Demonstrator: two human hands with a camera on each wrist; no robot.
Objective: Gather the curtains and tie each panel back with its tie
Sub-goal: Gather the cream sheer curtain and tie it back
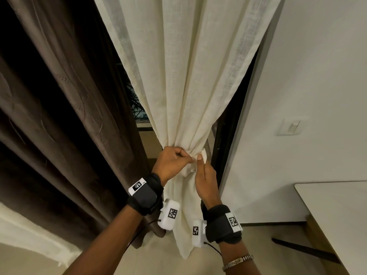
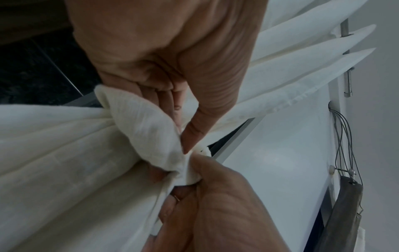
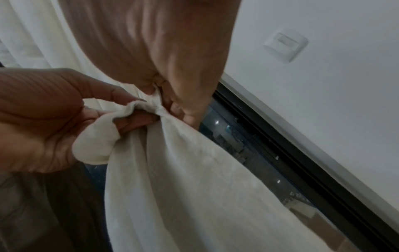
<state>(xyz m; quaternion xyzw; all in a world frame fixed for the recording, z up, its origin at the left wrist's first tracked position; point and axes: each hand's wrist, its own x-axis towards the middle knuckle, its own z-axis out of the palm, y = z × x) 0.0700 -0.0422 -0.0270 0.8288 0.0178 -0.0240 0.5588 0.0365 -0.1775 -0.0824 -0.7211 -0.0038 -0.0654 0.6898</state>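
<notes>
A cream sheer curtain [image 1: 188, 86] is bunched at waist height, and a cream fabric tie [image 1: 204, 158] wraps the bunch. My left hand [image 1: 189, 158] pinches one end of the tie on the left of the bunch. Just right of it, my right hand [image 1: 199, 157] pinches the other end. In the left wrist view the left hand [image 2: 183, 134] holds the tie [image 2: 142, 126] against the curtain [image 2: 64, 153]. The right wrist view has the right hand [image 3: 172, 105] and the tie [image 3: 95, 146] on the curtain [image 3: 183, 187]. Whether a knot has formed is hidden.
A brown curtain [image 1: 69, 116] hangs ungathered at the left. The dark window frame [image 1: 224, 151] stands behind the cream bunch. On the white wall at the right is a switch [image 1: 292, 127], with a table [image 1: 337, 215] below it. A grey-brown strap [image 2: 345, 204] hangs from a wall hook.
</notes>
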